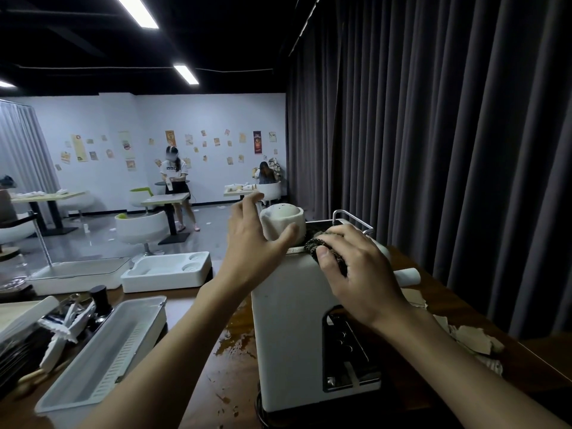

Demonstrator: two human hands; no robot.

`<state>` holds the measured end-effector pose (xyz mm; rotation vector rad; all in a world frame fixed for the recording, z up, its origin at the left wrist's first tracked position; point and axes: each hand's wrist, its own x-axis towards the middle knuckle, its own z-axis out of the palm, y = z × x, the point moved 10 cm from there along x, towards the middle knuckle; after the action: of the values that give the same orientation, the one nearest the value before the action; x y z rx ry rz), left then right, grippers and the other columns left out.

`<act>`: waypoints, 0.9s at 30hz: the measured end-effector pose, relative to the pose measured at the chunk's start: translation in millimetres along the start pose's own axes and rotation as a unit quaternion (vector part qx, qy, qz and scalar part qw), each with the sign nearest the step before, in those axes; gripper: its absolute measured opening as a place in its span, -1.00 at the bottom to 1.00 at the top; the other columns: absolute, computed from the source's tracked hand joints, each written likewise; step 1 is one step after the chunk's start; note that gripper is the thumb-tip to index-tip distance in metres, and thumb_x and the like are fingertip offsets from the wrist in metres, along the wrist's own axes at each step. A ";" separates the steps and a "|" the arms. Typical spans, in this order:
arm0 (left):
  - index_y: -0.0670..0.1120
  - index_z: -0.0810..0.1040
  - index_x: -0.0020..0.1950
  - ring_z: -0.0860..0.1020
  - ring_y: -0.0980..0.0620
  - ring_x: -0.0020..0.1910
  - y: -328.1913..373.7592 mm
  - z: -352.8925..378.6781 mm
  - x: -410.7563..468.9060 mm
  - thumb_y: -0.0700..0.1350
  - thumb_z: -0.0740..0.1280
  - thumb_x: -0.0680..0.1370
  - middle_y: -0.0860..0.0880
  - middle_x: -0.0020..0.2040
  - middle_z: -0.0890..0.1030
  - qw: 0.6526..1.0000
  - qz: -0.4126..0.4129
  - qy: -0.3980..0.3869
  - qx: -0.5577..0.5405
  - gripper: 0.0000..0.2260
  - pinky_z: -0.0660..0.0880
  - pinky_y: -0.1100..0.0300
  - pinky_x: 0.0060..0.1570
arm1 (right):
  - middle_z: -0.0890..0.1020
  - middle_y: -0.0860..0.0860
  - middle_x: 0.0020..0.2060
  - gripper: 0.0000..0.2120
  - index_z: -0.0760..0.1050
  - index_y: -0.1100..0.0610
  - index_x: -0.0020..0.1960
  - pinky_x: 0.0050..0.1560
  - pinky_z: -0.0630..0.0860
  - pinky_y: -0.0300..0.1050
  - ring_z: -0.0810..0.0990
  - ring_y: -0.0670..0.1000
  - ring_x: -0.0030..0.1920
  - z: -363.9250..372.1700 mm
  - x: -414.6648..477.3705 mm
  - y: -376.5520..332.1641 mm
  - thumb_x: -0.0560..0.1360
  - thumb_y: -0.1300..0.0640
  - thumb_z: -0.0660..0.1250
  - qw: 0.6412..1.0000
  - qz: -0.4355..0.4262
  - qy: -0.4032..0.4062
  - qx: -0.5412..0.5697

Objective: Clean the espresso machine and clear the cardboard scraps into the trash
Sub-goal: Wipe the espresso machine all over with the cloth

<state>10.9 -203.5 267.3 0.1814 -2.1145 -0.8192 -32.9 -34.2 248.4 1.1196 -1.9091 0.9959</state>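
Observation:
A white espresso machine (288, 329) stands on the wooden counter in front of me. My left hand (250, 239) curls round a white cup (280, 222) at the machine's top left corner. My right hand (353, 267) presses a dark patterned cloth (318, 247) onto the machine's top, thumb hooked over the cloth's edge. Torn cardboard scraps (473, 339) lie on the counter to the right of the machine. No trash bin is in view.
A white tray with a slotted insert (105, 351) lies at the left, beside a pile of utensils and wrappers (62, 320). Two white moulded trays (167, 270) sit further back. The counter (232, 345) looks wet. Dark curtains hang on the right. Two people are at tables far off.

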 end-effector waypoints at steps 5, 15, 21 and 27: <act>0.03 0.29 0.40 0.38 0.03 0.29 3.9 -7.9 5.3 -0.03 0.45 0.49 -0.03 0.32 0.38 1.000 -0.009 0.001 -0.023 -0.45 0.41 -0.03 0.33 | 0.57 -0.07 0.04 -0.64 0.60 0.10 0.11 0.13 0.48 0.07 0.56 -0.01 0.07 0.5 0.5 0.4 0.58 -0.08 0.12 1.000 -0.002 0.001 0.003; 0.01 0.28 0.40 0.36 0.01 0.33 10.1 -6.1 2.8 -0.15 0.39 0.50 0.01 0.28 0.35 1.000 0.014 0.007 -0.021 -0.49 0.36 0.04 0.32 | 0.58 -0.05 0.05 -0.63 0.60 0.10 0.12 0.13 0.48 0.00 0.56 -0.01 0.08 -1.6 0.1 -1.1 0.57 -0.08 0.12 1.000 0.004 -0.003 -0.001; 0.02 0.29 0.40 0.40 -0.02 0.30 -0.2 1.2 3.8 0.02 0.45 0.49 -0.04 0.30 0.39 0.999 -0.026 -0.009 -0.029 -0.45 0.43 -0.03 0.29 | 0.58 -0.06 0.05 -0.64 0.59 0.08 0.12 0.14 0.47 0.03 0.56 -0.01 0.08 -1.6 -0.2 -1.1 0.57 -0.08 0.13 1.000 0.005 -0.005 -0.008; 0.06 0.29 0.37 0.45 -0.01 0.20 0.9 -4.0 7.7 0.10 0.49 0.44 -0.06 0.23 0.46 1.000 -0.012 0.004 -0.022 -0.40 0.49 -0.02 0.18 | 0.58 -0.06 0.03 -0.66 0.60 0.08 0.11 0.12 0.48 0.08 0.57 0.00 0.05 -3.1 -0.7 -1.8 0.57 -0.08 0.15 1.000 0.003 0.005 -0.013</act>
<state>9.2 -207.8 274.7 0.1857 -2.0889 -0.8774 -30.4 -31.8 249.7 1.0941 -1.9134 0.9760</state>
